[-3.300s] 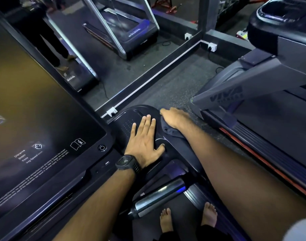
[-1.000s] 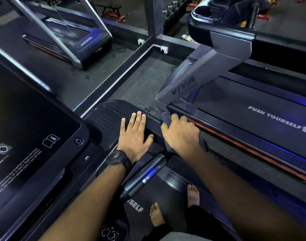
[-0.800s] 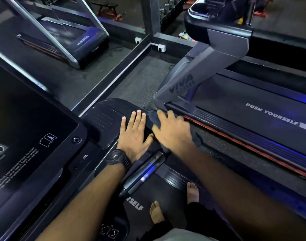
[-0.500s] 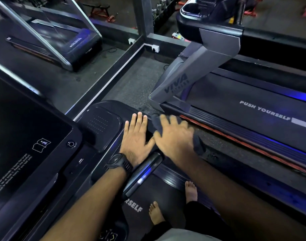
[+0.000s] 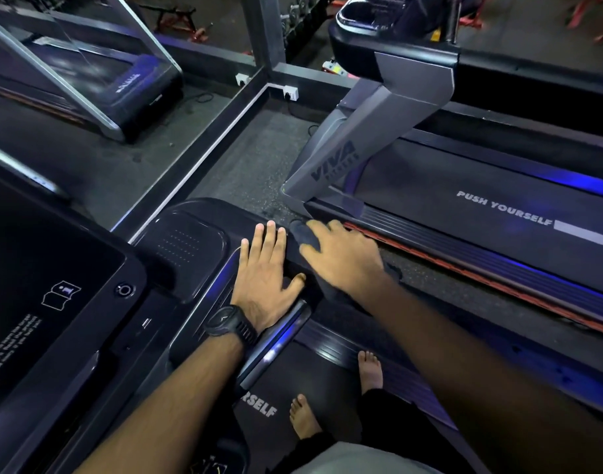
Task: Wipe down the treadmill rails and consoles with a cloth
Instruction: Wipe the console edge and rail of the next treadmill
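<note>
While a person stands barefoot on a treadmill belt, both arms reach forward onto the black console wing (image 5: 190, 241). Far to the left of the left grip (image 5: 262, 278) sits the large dark screen (image 5: 36, 268). Beyond the right grip (image 5: 341, 258), to its right, stands a neighbouring treadmill (image 5: 481, 206), with a strip of floor between the machines. Just beneath the left grip's wrist runs a silvery handrail (image 5: 276, 340).

The left grip is released, palm flat and fingers straight on the wing, holding nothing. Close beside its thumb, the right grip lies spread flat over a dark cloth (image 5: 302, 232) at the wing's outer edge, pressing rather than clutching it. The cloth pokes out past the fingertips, and motion blur softens that grip.

Likely risk: because the cloth is only pinned, a sweep past the edge could drop it into the floor gap. The braced left palm may also leave its own patch unwiped.
</note>
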